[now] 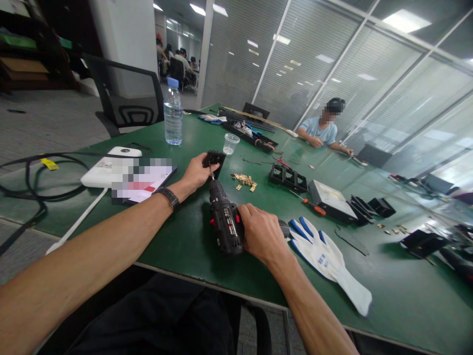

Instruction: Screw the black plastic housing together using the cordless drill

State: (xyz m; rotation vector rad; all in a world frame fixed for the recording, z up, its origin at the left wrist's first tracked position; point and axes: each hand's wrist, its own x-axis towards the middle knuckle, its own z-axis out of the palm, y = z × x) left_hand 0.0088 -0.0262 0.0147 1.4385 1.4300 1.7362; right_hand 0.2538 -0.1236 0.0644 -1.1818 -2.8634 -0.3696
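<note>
My right hand (263,231) is wrapped round the handle of a black cordless drill (226,222), which lies over on its side above the green table. Its bit points away from me and meets a small black plastic part (215,160). That part is gripped in my left hand (199,172), thumb on its face; the fingers behind it are hidden. Just right of the part lies a pile of small brass-coloured metal plates (244,180). A white work glove with blue fingertips (325,254) rests beside my right forearm.
A water bottle (173,113), a plastic cup (231,143), a white box-shaped device (111,167) and a phone (151,185) stand or lie leftward. Rightward are black frames (288,177), a screwdriver (314,206) and a grey box (331,201). A person (322,128) sits across the table.
</note>
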